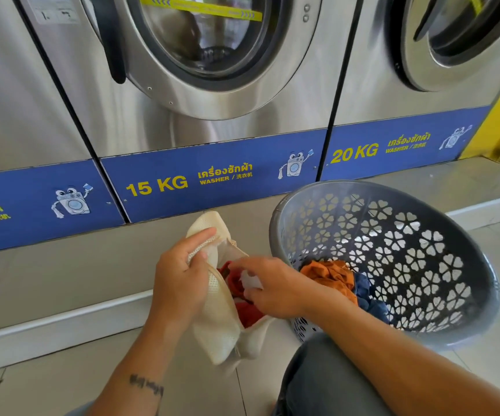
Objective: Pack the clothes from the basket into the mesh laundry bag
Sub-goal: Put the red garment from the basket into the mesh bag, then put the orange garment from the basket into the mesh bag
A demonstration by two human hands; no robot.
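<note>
Fronting steel washers (200, 85), tiled floor (47, 382), basket (471, 331)

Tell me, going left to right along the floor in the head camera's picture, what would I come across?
Left hand gripping the cream mesh laundry bag → red clothes inside the bag → right hand pushing a white piece in → orange garment → blue garment → far wall of the grey basket.

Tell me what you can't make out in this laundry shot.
Head view only:
- Inside the cream mesh laundry bag: only red cloth shows; the right hand covers the rest.
- Clothes under the orange garment and blue garment, hidden by the right forearm and the grey plastic basket wall.
- Washer drums: glare.
</note>
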